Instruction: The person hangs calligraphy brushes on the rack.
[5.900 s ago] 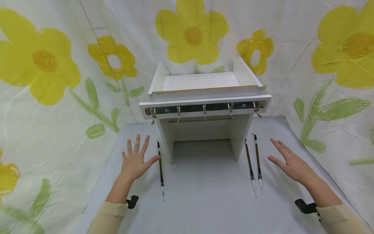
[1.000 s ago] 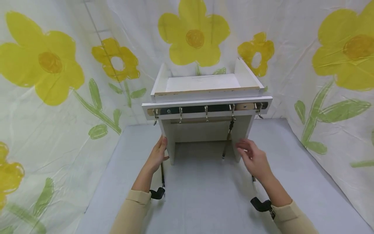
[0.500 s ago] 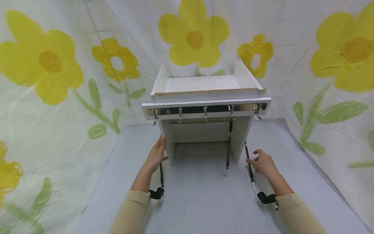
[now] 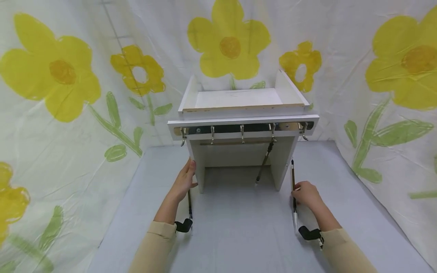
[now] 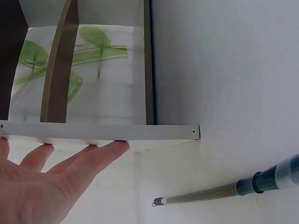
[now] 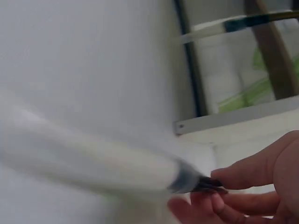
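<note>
A white wooden rack with a row of metal hooks along its front stands at the back. My left hand lies against its left side panel, and the left wrist view shows the fingers stretched out along the panel's edge. To the right of the rack, my right hand pinches a calligraphy brush with a clear cap; the brush is blurred in the right wrist view. Another calligraphy brush hangs slanted from the second hook from the right. A third brush lies left of the rack, below my left hand.
A pale grey cloth covers the table. Behind and on both sides hangs a white curtain printed with yellow flowers. Black wrist bands sit on both wrists.
One brush from the right now hangs on a hook and swings. My left hand moved onto the rack's side. My right hand went outward to the other right-hand brush and pinched it.
</note>
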The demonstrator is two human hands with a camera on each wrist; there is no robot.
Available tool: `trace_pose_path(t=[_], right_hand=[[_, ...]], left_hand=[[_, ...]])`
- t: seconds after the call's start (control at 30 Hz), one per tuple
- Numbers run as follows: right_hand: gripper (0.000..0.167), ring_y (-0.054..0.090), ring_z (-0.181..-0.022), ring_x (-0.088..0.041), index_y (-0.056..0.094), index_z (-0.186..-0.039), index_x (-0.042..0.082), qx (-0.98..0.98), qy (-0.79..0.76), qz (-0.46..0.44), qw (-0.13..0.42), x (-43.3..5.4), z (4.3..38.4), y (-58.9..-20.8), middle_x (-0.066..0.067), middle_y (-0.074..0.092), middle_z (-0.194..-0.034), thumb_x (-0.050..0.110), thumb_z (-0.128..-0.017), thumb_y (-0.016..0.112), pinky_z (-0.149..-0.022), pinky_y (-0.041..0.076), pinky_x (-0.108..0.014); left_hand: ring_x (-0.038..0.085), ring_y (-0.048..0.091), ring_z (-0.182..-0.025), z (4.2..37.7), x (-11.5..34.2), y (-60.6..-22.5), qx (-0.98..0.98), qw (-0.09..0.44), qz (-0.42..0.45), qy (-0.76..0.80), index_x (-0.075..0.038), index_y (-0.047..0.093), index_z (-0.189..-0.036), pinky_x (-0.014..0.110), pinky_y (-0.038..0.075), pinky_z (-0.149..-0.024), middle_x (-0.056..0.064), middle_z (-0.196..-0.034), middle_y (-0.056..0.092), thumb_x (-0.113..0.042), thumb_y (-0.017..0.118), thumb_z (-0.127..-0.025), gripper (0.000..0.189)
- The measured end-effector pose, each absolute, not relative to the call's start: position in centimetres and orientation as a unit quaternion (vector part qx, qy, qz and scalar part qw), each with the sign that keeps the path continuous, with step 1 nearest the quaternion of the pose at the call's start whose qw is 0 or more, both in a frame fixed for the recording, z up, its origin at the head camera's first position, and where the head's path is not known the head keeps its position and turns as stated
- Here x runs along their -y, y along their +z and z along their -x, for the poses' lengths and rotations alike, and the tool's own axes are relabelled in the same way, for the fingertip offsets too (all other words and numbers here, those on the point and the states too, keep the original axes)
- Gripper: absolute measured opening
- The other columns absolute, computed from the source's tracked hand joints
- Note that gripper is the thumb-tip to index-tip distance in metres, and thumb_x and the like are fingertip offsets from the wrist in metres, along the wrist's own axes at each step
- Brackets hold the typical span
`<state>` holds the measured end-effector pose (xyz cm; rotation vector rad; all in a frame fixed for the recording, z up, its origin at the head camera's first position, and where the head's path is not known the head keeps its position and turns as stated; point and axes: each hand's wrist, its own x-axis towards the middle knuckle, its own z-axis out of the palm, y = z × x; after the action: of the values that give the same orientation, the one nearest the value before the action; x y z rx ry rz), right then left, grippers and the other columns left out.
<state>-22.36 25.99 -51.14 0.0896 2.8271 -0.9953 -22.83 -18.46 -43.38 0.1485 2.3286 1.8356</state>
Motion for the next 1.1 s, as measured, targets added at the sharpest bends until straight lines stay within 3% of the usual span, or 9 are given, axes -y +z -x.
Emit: trace_pose_path(t=[0.27,0.4,0.5,0.63,0.73,0.93,1.1], right_hand=[[0.040,0.074,-0.095,-0.035,0.048,-0.134,-0.014,-0.883,-0.467,-0.027,0.041,-26.2,21.4,-47.8,-0.034,0.064,-0.121,0.011,-0.103,0.055,-0.075,0.064,-0.038],[0.042,0.077,-0.089,-0.022,0.048,-0.136,-0.007,-0.876,-0.480,-0.027,-0.026,-25.8,20.3,-45.9,-0.029,0.069,-0.118,0.018,-0.104,0.057,-0.077,0.064,-0.032],[0.039,0.075,-0.082,-0.007,0.051,-0.133,-0.004,-0.876,-0.473,-0.017,-0.095,-25.6,19.2,-44.4,-0.026,0.072,-0.112,0.020,-0.103,0.060,-0.073,0.061,-0.020],[0.036,0.070,-0.078,0.008,0.055,-0.129,-0.002,-0.868,-0.464,0.001,-0.178,-24.9,17.6,-42.6,-0.024,0.074,-0.107,0.019,-0.101,0.063,-0.070,0.055,-0.007],[0.032,0.067,-0.078,0.014,0.058,-0.127,0.001,-0.854,-0.466,0.018,-0.229,-24.2,16.5,-41.3,-0.021,0.075,-0.104,0.015,-0.099,0.066,-0.073,0.052,-0.004],[0.031,0.070,-0.083,0.009,0.062,-0.121,-0.001,-0.824,-0.476,0.116,-0.286,-22.1,14.7,-39.9,-0.016,0.076,-0.097,-0.003,-0.092,0.071,-0.078,0.054,-0.008],[0.035,0.074,-0.083,-0.003,0.062,-0.119,-0.002,-0.800,-0.496,0.221,-0.253,-19.5,13.9,-40.7,-0.015,0.076,-0.095,-0.014,-0.087,0.070,-0.074,0.059,-0.015]], left_hand=[[0.045,0.021,-0.151,24.6,19.0,-46.3,-0.783,0.070,-0.044,0.616,-0.025,0.004,-0.164,0.063,0.048,-0.102,0.011,-0.170,0.006,-0.055,0.025,-0.108,0.067],[0.045,0.024,-0.150,24.6,18.9,-46.6,-0.785,0.063,-0.046,0.614,-0.027,0.006,-0.164,0.062,0.049,-0.101,0.010,-0.170,0.009,-0.063,0.027,-0.104,0.072],[0.046,0.024,-0.150,24.5,18.8,-46.5,-0.786,0.060,-0.048,0.613,-0.027,0.007,-0.164,0.062,0.049,-0.101,0.010,-0.170,0.009,-0.066,0.027,-0.103,0.075],[0.046,0.024,-0.150,24.4,18.7,-46.4,-0.789,0.059,-0.048,0.610,-0.026,0.007,-0.164,0.062,0.049,-0.101,0.010,-0.170,0.008,-0.066,0.027,-0.103,0.076],[0.045,0.024,-0.150,24.3,18.7,-46.4,-0.791,0.060,-0.042,0.607,-0.026,0.007,-0.164,0.061,0.050,-0.101,0.009,-0.170,0.009,-0.067,0.027,-0.102,0.077],[0.047,0.024,-0.149,24.3,18.8,-46.6,-0.791,0.057,-0.039,0.608,-0.023,0.006,-0.164,0.061,0.049,-0.101,0.013,-0.170,0.008,-0.065,0.026,-0.103,0.076],[0.046,0.024,-0.150,24.2,18.9,-46.5,-0.790,0.058,-0.041,0.609,-0.025,0.006,-0.164,0.061,0.049,-0.101,0.011,-0.170,0.007,-0.064,0.027,-0.103,0.075]])
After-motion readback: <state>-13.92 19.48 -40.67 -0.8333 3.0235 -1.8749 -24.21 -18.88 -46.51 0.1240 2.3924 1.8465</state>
